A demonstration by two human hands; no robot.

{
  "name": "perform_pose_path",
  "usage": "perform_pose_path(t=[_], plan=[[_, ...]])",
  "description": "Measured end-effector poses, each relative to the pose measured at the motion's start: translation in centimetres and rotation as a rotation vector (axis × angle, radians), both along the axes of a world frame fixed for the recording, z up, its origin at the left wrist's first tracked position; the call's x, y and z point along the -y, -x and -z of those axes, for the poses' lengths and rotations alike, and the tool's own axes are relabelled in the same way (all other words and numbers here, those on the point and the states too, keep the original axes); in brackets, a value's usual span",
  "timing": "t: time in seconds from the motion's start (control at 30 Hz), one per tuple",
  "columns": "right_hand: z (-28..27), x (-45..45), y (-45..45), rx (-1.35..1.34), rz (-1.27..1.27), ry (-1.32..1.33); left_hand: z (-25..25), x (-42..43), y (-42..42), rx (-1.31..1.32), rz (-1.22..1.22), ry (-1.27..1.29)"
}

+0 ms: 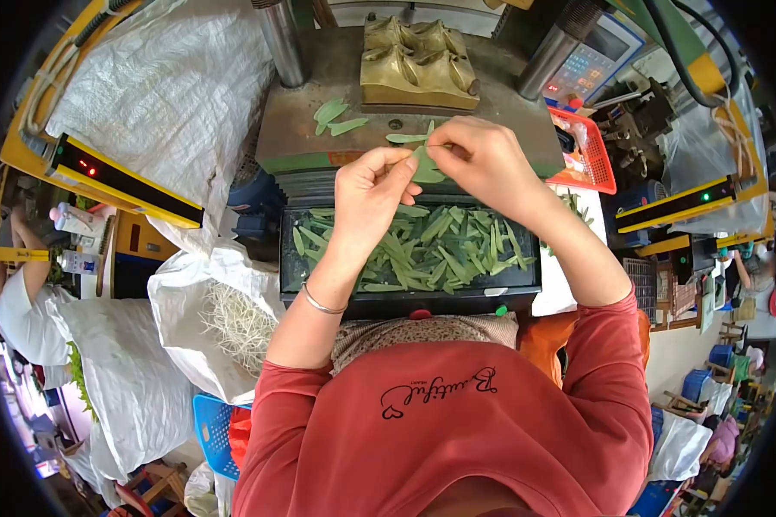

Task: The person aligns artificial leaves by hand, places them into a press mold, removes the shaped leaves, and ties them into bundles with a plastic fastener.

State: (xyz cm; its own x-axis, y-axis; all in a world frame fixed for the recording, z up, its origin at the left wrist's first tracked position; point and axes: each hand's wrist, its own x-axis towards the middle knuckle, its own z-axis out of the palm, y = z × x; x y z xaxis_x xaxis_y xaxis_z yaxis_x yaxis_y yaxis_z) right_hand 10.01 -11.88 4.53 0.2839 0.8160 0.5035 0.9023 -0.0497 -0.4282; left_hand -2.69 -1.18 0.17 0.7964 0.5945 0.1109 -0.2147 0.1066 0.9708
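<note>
Both hands meet over the front edge of the machine's metal bed. My left hand (375, 183) pinches a green leaf-shaped piece (426, 166) near its upper end. My right hand (483, 153) is closed in a pinch just beside it, at a thin stem or strip by the leaf's tip; what exactly it grips is too small to tell. Loose green leaf pieces (329, 112) lie on the metal bed (306, 146) to the left, and another is just behind my fingers. Below my hands, a black tray (409, 302) holds several long green leaves (444, 246).
A brass-coloured mould block (418, 65) stands on the bed between two steel columns (282, 43). Yellow-black sensor bars (129, 183) flank both sides. A white sack (177, 293) with pale strands is at left, a red basket (597, 155) at right. Another person (26, 293) is far left.
</note>
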Motion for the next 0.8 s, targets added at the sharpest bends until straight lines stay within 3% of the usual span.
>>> perform_pose_path(t=[0.03,0.23,0.37,0.6,0.7,0.8], plan=[[0.3,0.0,0.3,0.231,0.021,-0.044,0.0,0.4,0.0,-0.01,-0.024,-0.028],[2.9,-0.9,0.7,0.524,0.192,-0.048,1.7,1.3,-1.4,-0.039,-0.184,-0.176],[1.0,0.1,0.5,-0.411,0.068,0.133,0.8,1.1,-0.6,-0.015,-0.148,-0.104],[0.9,-1.6,-2.4,-0.116,-0.077,-0.104,0.7,-0.5,0.1,-0.069,-0.078,-0.024],[-0.5,-3.5,-6.4,-0.225,-0.03,-0.201,1.4,-1.3,0.2,-0.011,-0.077,0.119],[-0.5,-5.8,-10.3,-0.239,0.098,-0.109,1.9,-1.8,-0.1,0.025,-0.099,0.241]])
